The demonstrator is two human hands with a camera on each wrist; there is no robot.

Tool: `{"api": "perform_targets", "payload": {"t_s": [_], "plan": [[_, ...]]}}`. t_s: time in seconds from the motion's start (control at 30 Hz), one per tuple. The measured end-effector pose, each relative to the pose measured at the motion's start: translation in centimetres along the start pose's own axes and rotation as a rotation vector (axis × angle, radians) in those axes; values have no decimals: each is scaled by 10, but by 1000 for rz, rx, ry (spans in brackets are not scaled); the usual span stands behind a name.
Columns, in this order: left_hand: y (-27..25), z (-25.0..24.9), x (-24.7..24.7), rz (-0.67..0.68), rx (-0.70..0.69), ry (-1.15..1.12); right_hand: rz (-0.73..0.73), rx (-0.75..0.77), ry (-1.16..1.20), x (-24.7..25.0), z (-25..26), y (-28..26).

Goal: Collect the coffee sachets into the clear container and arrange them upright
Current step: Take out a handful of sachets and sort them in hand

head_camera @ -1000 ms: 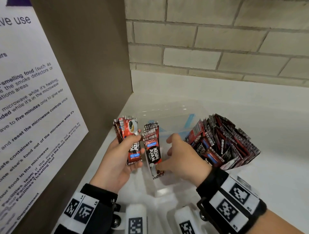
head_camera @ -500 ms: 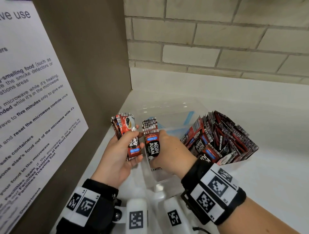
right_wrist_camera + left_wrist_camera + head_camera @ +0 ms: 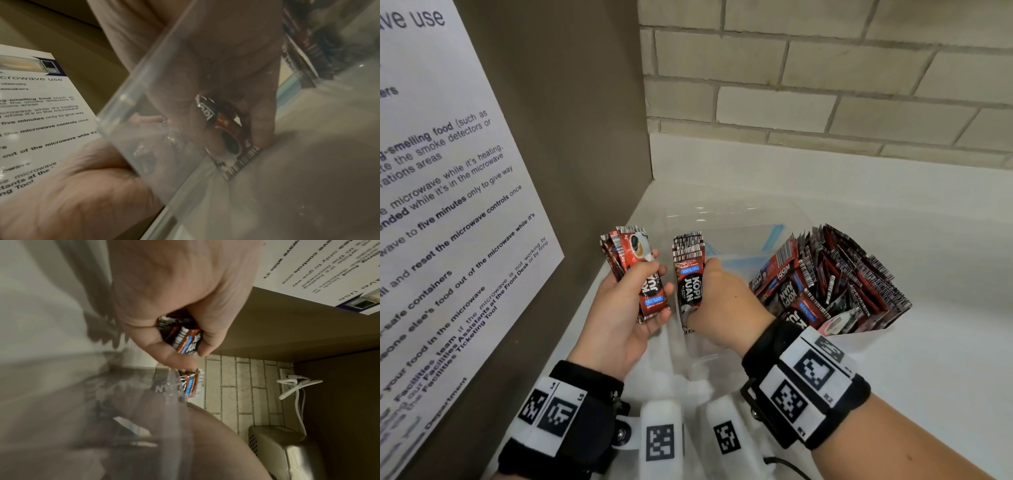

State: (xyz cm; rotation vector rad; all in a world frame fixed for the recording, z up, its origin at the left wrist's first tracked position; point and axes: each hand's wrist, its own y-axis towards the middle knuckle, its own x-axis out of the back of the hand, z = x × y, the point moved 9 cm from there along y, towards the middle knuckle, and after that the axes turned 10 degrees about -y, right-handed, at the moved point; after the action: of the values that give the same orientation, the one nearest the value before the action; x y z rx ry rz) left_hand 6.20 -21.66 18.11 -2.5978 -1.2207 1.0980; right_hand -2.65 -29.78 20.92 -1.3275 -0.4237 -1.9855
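A clear container stands on the white counter. A thick row of red and black coffee sachets stands upright along its right side. My right hand reaches into the container's left end and grips a small stack of sachets upright; its bottom edge touches the container floor. My left hand is just left of the container and grips a second bundle of sachets, seen close in the left wrist view.
A brown cabinet side with a white microwave notice rises at the left. Pale brick wall lies behind. A steel appliance and a white cable are farther along the counter, whose right part is bare.
My right hand has shifted left and lowered its stack deeper into the container's left end. My left hand has kept its bundle almost still.
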Motion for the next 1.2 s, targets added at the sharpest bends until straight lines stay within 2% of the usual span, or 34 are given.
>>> {"api": "perform_targets", "payload": {"t_s": [0.3,0.87,1.2], "plan": [[-1,-3,0,9,-6,-17,6,-56,29,0,-4,7],[-2,-2,-3,23,1,-29,-38,-72,8,8,-2,4],[-3,-5,-3,19,21,-43,-33,-76,82,16,-4,-1]]}}
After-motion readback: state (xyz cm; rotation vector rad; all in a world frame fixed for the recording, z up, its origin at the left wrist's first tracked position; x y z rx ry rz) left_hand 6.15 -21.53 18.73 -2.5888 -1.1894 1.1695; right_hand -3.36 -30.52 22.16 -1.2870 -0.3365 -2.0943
